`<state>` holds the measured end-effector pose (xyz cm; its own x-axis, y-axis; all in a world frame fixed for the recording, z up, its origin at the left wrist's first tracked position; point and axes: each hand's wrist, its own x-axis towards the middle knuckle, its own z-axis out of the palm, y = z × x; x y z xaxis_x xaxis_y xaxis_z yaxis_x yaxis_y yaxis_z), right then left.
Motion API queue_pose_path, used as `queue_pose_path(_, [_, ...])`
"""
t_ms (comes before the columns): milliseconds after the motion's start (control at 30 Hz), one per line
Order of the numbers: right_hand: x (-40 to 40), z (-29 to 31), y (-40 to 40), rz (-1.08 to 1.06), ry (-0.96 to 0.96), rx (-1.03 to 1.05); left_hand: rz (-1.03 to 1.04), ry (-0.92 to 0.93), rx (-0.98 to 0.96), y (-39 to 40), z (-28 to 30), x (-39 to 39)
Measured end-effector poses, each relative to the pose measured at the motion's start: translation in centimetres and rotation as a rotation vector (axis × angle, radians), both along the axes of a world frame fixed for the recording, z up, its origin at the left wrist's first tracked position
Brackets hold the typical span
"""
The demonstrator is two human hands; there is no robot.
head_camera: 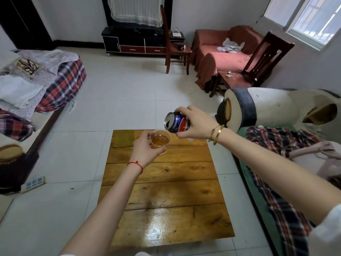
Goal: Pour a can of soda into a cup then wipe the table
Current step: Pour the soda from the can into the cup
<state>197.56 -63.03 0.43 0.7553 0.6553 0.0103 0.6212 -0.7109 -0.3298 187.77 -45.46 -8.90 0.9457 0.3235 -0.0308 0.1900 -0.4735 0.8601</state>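
My right hand (195,122) grips a blue and red soda can (176,122), tipped over to the left with its open top just above the cup's rim. My left hand (145,147) holds a clear plastic cup (160,138) of amber soda, raised a little over the far end of the low wooden table (166,182). The table's near part carries a wet, shiny patch (162,226). A small clear object (191,139) peeks out on the table below my right hand.
A sofa (276,182) with a plaid cloth runs along the table's right side. Another sofa (27,93) piled with cloths stands at the left. Two wooden chairs (175,47), a red-covered couch (221,52) and a TV cabinet (132,41) line the far wall. White tiled floor (129,98) surrounds the table.
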Motion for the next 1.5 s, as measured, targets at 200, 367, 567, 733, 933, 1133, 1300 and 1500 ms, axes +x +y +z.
queue_pose_path(200, [0.2,-4.5,-0.7,-0.133,0.206,0.339,0.048,-0.020,-0.060,0.4,-1.5,0.0])
queue_pose_path(367, [-0.7,-10.0,-1.8,-0.278,0.363,0.529,0.070,-0.005,-0.105,0.7,-4.3,-0.7])
queue_pose_path(567, [-3.2,-17.0,-3.5,-0.436,0.493,0.632,0.119,0.064,-0.122,0.9,-9.3,-2.4])
queue_pose_path(733, [-5.0,-23.4,-5.0,-0.578,0.603,0.644,0.163,0.152,-0.108,0.8,-14.5,-3.7])
queue_pose_path(933, [-6.0,-30.8,-6.4,-0.705,0.681,0.629,0.232,0.276,-0.213,0.1,-21.6,-4.2])
queue_pose_path(1133, [-6.0,-37.4,-7.1,-0.762,0.696,0.607,0.308,0.363,-0.228,-0.9,-29.1,-4.7])
queue_pose_path(1300, [-5.8,-41.7,-6.9,-0.739,0.713,0.628,0.335,0.365,-0.256,-1.3,-34.2,-5.4])
queue_pose_path(1500, [-6.1,-44.9,-6.6,-0.709,0.676,0.603,0.352,0.351,-0.216,-2.0,-36.1,-5.4])
